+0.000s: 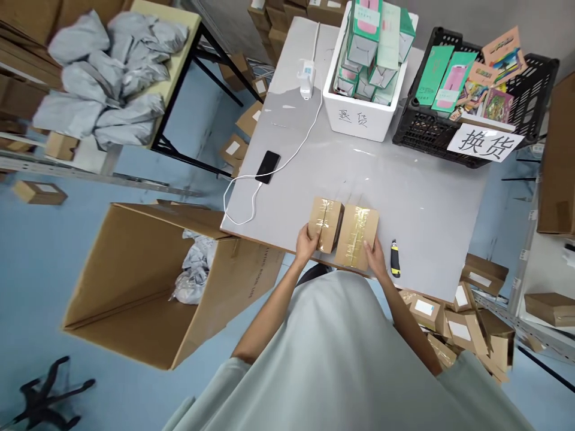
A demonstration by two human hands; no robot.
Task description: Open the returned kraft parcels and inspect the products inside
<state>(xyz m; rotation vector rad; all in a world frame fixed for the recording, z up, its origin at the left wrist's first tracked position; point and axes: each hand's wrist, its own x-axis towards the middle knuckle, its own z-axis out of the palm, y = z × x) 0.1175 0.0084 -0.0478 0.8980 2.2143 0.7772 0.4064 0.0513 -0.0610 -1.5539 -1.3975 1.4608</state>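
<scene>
Two taped cardboard boxes stand side by side at the near edge of the grey table (431, 221). My left hand (307, 243) grips the smaller box (324, 218) at its left side, fingers partly hidden. Around the lower right side of the larger box (358, 233), my right hand (375, 256) is closed. Clear tape runs down the top of each box. Just right of my right hand lies a black and yellow utility knife (395, 258).
A phone (268, 167) on a white cable lies to the left, near a plug (306, 79). Behind are a white bin (359, 117) of green boxes and a black crate (431, 134). A large open carton (130, 269) stands left; small boxes (462, 329) pile up right.
</scene>
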